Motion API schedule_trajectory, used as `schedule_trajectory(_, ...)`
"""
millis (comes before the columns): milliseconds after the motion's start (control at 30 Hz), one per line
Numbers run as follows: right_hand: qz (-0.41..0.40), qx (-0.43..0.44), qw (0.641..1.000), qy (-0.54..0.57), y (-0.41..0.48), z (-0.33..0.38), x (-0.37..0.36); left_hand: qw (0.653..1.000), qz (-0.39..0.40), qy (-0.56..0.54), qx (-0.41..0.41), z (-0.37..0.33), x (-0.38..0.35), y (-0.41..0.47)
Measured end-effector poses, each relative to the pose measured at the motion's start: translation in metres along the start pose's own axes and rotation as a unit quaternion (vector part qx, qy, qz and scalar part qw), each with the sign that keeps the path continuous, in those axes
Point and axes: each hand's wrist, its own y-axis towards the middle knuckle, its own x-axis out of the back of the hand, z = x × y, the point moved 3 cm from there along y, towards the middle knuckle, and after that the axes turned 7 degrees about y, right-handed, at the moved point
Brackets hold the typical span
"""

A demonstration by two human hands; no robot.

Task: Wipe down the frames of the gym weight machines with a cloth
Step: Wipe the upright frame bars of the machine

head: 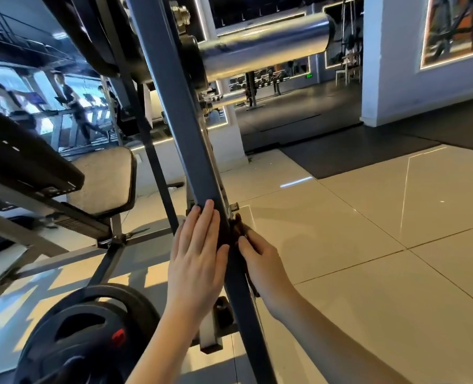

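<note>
A grey-blue steel frame beam of a weight machine slants from the top centre down to the bottom centre. My left hand lies flat against the beam's left face, fingers straight and together. My right hand grips a dark brown cloth pressed against the beam's right edge. Most of the cloth is hidden behind the beam and my fingers.
A chrome weight-loading sleeve sticks out to the right near the top. A padded seat and backrest sit on the left, a black weight plate at the lower left. Glossy floor tiles spread to the right. People use treadmills at the far left.
</note>
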Motion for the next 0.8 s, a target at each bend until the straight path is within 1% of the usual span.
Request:
schedule_trajectory(100, 0.034, 0.025, 0.999, -0.021, -0.002, -0.005, 0.003, 1.000, -0.002, -0.019, 0.016, -0.003, 0.001, -0.001)
schedule_trajectory(167, 0.026, 0.004, 0.999, -0.029, -0.006, -0.020, 0.008, 0.999, 0.003, -0.017, 0.033, -0.006, 0.001, -0.002)
schedule_trajectory(267, 0.002, -0.050, 0.998, -0.044, -0.011, -0.042, 0.019, 0.997, 0.016, -0.013, 0.068, -0.011, 0.001, -0.002)
schedule_trajectory(333, 0.002, -0.064, 0.997, -0.047, -0.010, -0.044, 0.022, 0.996, 0.018, -0.017, 0.089, -0.016, 0.001, -0.003)
schedule_trajectory(467, 0.064, 0.004, 0.998, -0.030, 0.008, -0.007, 0.022, 0.991, 0.006, -0.015, 0.134, -0.025, 0.000, -0.003)
schedule_trajectory(533, 0.076, 0.032, 0.996, -0.042, 0.023, 0.003, 0.021, 0.988, 0.009, -0.007, 0.152, -0.028, -0.001, -0.002)
schedule_trajectory(667, 0.031, -0.021, 0.999, 0.015, 0.019, -0.019, 0.023, 0.985, 0.040, -0.013, 0.165, -0.034, 0.005, 0.001)
schedule_trajectory(700, 0.023, -0.028, 0.999, 0.013, 0.011, -0.024, 0.025, 0.985, 0.046, -0.014, 0.167, -0.035, 0.007, 0.001)
schedule_trajectory(767, 0.022, -0.020, 1.000, -0.009, 0.001, -0.026, 0.026, 0.983, 0.055, -0.019, 0.176, -0.036, 0.009, 0.000)
schedule_trajectory(800, 0.024, -0.002, 1.000, -0.017, 0.003, -0.020, 0.025, 0.982, 0.051, -0.022, 0.180, -0.036, 0.009, 0.000)
